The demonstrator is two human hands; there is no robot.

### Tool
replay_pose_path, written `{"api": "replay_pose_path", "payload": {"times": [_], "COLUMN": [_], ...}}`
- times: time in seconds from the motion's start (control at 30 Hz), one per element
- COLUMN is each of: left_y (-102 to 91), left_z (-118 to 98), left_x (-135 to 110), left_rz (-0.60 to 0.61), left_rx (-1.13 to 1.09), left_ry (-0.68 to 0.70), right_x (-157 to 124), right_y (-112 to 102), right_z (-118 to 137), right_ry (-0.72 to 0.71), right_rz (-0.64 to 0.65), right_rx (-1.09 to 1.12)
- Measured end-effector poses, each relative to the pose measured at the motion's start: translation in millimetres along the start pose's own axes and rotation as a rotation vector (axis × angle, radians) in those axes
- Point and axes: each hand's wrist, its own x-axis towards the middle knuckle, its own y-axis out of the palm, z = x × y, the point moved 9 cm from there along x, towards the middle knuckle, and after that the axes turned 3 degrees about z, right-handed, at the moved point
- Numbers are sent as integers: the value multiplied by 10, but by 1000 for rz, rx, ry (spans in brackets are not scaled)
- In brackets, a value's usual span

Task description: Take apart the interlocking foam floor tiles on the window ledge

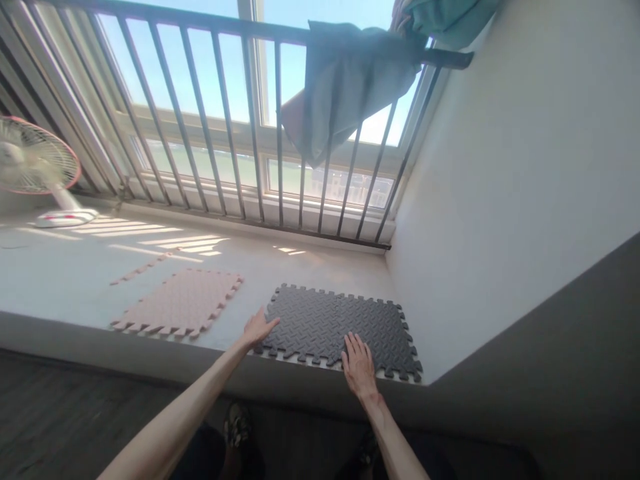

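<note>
- Right hand (359,363): laid flat, fingers near the seam of two joined dark foam tiles (303,320).
- Left hand (260,328): at the tiles' left edge, thumb outstretched.
- Left of the left hand, apart: a pink tile (183,300), a thin pink strip (145,268) beyond it.
- Farther left: a fan (37,157).
- Beyond both hands: a railing (253,127), draped with cloth (345,100).
- Right of the right hand: a white wall (500,167).

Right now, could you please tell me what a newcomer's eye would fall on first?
Probably the two joined dark mats on the ledge, with the left hand at their left edge and the right hand over the right one's near part. The pale pink mat lying apart to their left might come next, then the cloth draped over the railing before the bright window.
</note>
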Motion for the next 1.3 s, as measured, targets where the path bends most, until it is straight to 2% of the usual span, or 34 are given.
{"api": "replay_pose_path", "payload": {"times": [0.1,0.17,0.3,0.4,0.5,0.63,0.77,0.93,1.03,1.17,1.23,1.3], "left_y": [-121,-145,-122,-144,-160,-149,-180,-264,-341,-486,-584,-685], "left_z": [-132,-262,-641,-846,-925,-922,-971,-1295,-1502,-1566,-1466,-1286], "left_x": [80,75,-151,-360,-509,-643,-752,-978,-1161,-1334,-1340,-1298], "left_rz": [-19,70,288,331,330,341,291,158,97,98,128,156], "left_rx": [-51,-107,-299,-380,-401,-413,-309,-6,70,-9,-156,-333], "left_ry": [-36,-15,107,168,205,235,289,407,443,441,400,328], "right_x": [19,57,227,394,554,755,923,1066,1104,1050,985,922], "right_y": [-50,-87,-112,-89,-74,-85,-54,32,64,42,15,-39], "right_z": [18,34,74,108,128,90,2,-36,-47,-76,-88,-100], "right_ry": [2,3,8,23,62,144,230,278,283,274,254,240], "right_rz": [3,14,76,141,195,243,292,329,348,317,280,213], "right_rx": [-11,-12,-89,-174,-235,-272,-291,-305,-299,-275,-245,-88]}}
